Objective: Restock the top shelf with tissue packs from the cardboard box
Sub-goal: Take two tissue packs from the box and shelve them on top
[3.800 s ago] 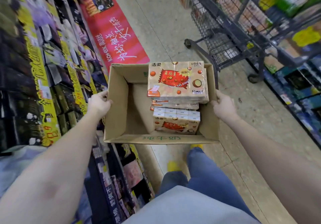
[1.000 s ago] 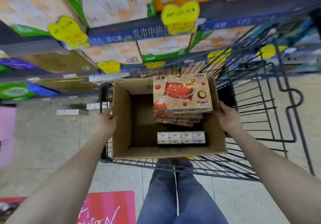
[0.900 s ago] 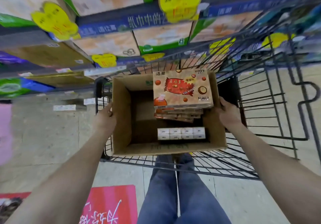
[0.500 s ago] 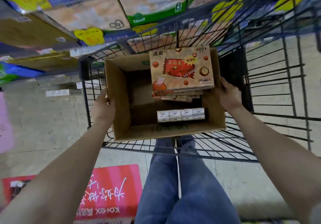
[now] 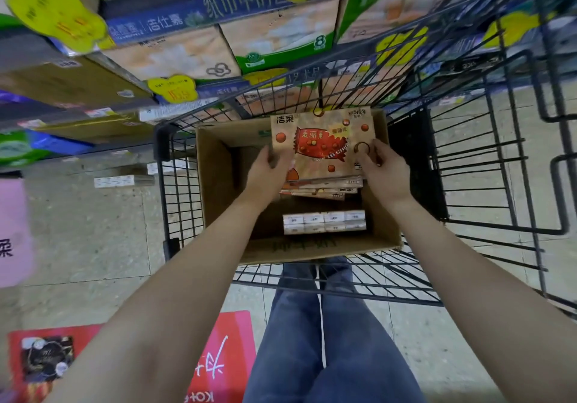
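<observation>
Here the top tissue pack (image 5: 321, 143) lies on a stack inside the cardboard box (image 5: 218, 184) in the cart (image 5: 499, 184). The left hand (image 5: 268, 171) and right hand (image 5: 382, 168) clasp its opposite short edges, fingers curled. It looks light, soft and slick-wrapped, so hold it at both ends.

A shop aisle, most likely a supermarket, was shown. Stocked shelves (image 5: 175, 43) of packaged paper goods were fronted by blue printed edge strips (image 5: 218, 2) and yellow flower-shaped price tags (image 5: 56, 18). A black wire shopping trolley (image 5: 487, 159) was parked on the speckled floor (image 5: 87, 240), and a red promotional floor sticker (image 5: 218, 355) was laid there.
</observation>
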Motion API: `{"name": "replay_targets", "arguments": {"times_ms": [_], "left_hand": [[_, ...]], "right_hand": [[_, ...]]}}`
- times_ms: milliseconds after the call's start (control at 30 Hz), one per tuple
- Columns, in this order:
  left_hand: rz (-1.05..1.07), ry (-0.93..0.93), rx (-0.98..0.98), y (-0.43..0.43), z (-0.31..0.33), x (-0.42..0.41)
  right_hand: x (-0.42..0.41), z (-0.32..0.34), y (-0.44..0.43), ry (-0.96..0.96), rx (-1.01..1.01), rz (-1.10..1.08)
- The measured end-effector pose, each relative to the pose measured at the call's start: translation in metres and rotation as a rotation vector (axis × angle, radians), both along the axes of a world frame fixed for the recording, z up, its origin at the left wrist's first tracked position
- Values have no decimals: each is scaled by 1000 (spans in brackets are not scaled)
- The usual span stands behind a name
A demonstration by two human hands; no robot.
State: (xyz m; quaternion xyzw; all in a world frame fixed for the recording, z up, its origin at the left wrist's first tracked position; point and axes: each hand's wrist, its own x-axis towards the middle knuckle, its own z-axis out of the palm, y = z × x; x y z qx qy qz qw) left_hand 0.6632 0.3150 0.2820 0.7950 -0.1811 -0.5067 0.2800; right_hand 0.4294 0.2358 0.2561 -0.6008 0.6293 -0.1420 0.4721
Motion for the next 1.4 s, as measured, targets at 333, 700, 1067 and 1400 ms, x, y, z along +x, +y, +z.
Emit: {"name": "replay_targets", "arguments": {"times_ms": [333, 700, 1067, 1400], "left_hand": [[184, 111, -18, 15, 8, 18], [197, 300, -52, 33, 23, 60], [324, 320, -73, 59, 24, 91], [287, 269, -103, 70, 32, 122]], "right_hand": [[1, 2, 13, -134, 133, -68], [7, 8, 1, -94, 19, -57], [9, -5, -16, 33, 276, -152], [10, -18, -26, 37, 302, -134]]}}
